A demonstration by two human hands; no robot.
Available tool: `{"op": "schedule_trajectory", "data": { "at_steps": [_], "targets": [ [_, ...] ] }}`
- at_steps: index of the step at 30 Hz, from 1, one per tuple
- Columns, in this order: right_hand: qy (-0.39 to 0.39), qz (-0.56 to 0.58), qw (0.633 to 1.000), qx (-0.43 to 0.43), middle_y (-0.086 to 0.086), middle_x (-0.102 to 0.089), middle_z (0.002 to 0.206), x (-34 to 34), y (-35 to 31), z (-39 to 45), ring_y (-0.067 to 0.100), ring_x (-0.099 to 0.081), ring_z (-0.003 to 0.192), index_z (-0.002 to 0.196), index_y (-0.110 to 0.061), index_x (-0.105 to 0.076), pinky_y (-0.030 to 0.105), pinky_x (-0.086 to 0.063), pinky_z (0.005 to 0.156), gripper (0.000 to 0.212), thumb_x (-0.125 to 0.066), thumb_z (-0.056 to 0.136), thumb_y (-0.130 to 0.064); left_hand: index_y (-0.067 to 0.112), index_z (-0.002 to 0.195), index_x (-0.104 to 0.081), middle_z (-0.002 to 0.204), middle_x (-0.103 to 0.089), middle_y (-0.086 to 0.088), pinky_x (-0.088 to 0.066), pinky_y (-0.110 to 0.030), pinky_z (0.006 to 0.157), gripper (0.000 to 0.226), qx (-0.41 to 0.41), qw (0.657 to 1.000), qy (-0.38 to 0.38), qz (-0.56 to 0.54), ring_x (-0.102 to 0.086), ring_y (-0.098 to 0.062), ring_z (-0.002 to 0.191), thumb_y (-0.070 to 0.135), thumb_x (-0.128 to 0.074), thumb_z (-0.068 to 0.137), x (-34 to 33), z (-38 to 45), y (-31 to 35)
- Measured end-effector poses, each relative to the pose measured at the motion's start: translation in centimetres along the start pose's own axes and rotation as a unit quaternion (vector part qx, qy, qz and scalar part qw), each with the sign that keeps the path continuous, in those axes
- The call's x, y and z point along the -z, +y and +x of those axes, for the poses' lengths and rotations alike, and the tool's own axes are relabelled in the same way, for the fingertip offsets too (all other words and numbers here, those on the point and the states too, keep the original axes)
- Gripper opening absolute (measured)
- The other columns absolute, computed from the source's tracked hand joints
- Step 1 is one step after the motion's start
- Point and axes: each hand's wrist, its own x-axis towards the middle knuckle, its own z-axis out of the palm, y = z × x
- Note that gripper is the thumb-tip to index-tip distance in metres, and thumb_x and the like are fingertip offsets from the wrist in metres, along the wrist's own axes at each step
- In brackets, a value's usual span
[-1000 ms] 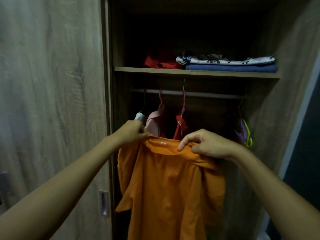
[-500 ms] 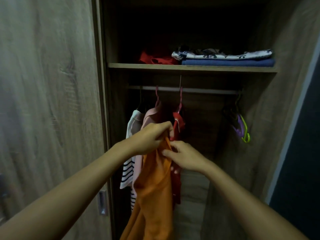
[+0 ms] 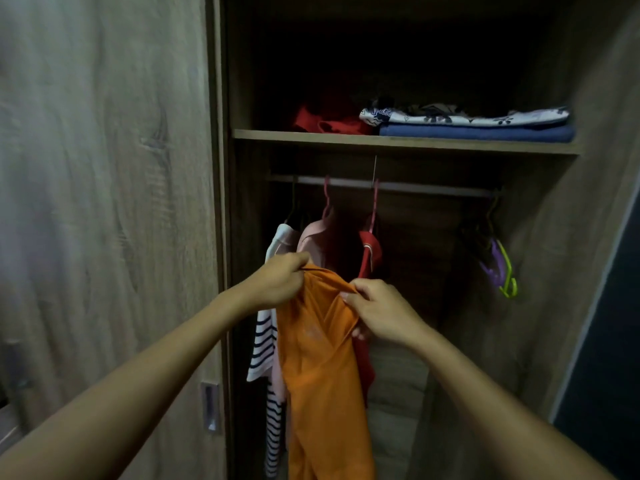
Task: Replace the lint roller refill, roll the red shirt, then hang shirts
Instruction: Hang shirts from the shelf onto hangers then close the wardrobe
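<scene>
an orange shirt is held up in front of the open wardrobe, below the hanging rail. its top edge is pinched by the left hand, with the fingers curled round the cloth. the other side of the top edge is pinched by the right hand, fingers and thumb closed on the cloth. the rest of the shirt hangs straight down from the two hands.

on the rail, behind the orange shirt, a striped shirt, a pink shirt and a red shirt are hung on hangers. near the right end of the rail some bare hangers are hung, purple and yellow-green.

above the rail a shelf is seen. a red cloth and folded blue and flowery clothes are kept on it. left of the rail the wardrobe door is seen.
</scene>
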Motion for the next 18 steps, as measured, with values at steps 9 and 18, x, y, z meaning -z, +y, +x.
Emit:
{"op": "schedule_trajectory", "data": {
  "at_steps": [9, 18],
  "targets": [
    [-0.087, -0.367, 0.921, -0.099, 0.013, -0.059, 0.124, -4.5, 2.6, -2.9, 0.035, -0.059, 0.114, 0.133, -0.022, -0.041, 0.042, -0.049, 0.092, 0.047, -0.051, 0.087, -0.021, 0.006, 0.106, -0.043, 0.090, -0.056, -0.015, -0.044, -0.039, 0.066, 0.012, -0.064, 0.987, 0.127, 0.077, -0.055, -0.029, 0.078, 0.007, -0.043, 0.093, -0.1, 1.6, 1.5],
    [-0.307, -0.357, 0.877, -0.099, 0.017, -0.054, 0.134, -5.1, 3.9, -5.9, 0.034, -0.055, 0.121, 0.134, -0.012, -0.047, 0.040, -0.048, 0.100, 0.047, -0.050, 0.088, -0.013, 0.011, 0.067, -0.055, 0.074, -0.064, -0.014, -0.051, -0.038, 0.063, 0.026, 0.110, 0.985, 0.103, 0.089, -0.064, -0.031, 0.070, 0.011, -0.046, 0.091, -1.3, 1.1, -0.4]
  ]
}}
